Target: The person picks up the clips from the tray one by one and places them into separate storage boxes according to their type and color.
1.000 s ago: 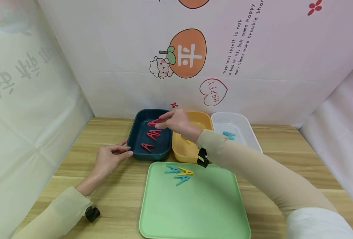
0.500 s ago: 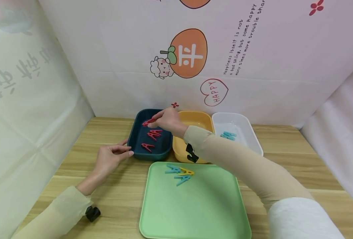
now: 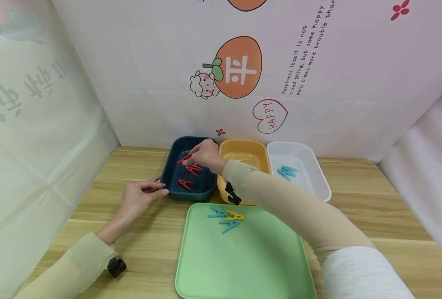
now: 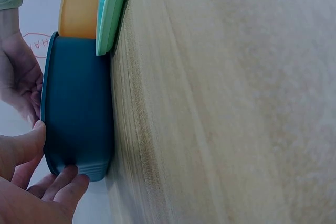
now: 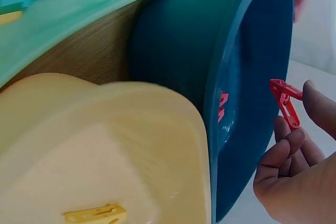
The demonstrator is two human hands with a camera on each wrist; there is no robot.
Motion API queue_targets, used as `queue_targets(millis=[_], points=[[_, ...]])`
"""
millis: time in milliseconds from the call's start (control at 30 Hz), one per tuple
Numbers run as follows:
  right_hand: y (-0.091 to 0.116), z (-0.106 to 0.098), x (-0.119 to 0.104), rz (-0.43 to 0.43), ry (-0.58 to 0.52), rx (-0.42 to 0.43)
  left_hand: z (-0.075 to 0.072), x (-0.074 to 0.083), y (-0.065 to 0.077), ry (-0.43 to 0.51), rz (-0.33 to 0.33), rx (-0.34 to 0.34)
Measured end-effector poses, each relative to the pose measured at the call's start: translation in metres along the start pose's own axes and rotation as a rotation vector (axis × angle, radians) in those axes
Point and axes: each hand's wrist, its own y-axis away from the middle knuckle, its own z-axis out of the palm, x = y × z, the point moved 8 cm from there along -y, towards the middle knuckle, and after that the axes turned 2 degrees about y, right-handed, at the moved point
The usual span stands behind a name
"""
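In the head view, my right hand (image 3: 207,155) is over the dark blue box (image 3: 175,194) and pinches a red clothespin (image 5: 285,103) between thumb and fingers. Several more red clothespins (image 3: 185,184) lie on the floor of that box. My left hand (image 3: 140,200) holds the box at its near left corner. Seen from the left wrist, the thumb is at the rim and other fingers touch the outer wall.
Right of the blue box stand a yellow box (image 3: 245,144) with yellow clothespins and a white box (image 3: 320,189) with blue clothespins (image 3: 287,172). In front, a green tray (image 3: 243,261) bears two blue clothespins (image 3: 229,226) and a yellow clothespin (image 3: 235,216).
My right hand has moved left, then a little nearer to me over the blue box, still pinching the red clothespin. My left hand stays at the box's corner.
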Motion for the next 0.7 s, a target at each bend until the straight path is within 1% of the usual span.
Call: queue_targets(millis=[100,233,300,467,700], points=[[-0.002,0.004,0.002,0.009,0.024,-0.005,0.000,0.001,0.000,0.007,0.008,0.000],[-0.003,0.010,0.006,0.029,0.070,-0.068,0.001,0.001,0.000,0.021,0.012,-0.001],[-0.003,0.009,0.006,0.021,0.096,-0.083,0.001,0.001,0.000,0.026,0.015,-0.001],[0.006,-0.001,-0.001,-0.049,0.120,-0.077,0.002,0.001,0.000,0.030,0.017,0.005],[0.032,-0.021,-0.013,-0.151,0.135,-0.096,0.001,0.000,0.001,0.025,0.016,0.002]])
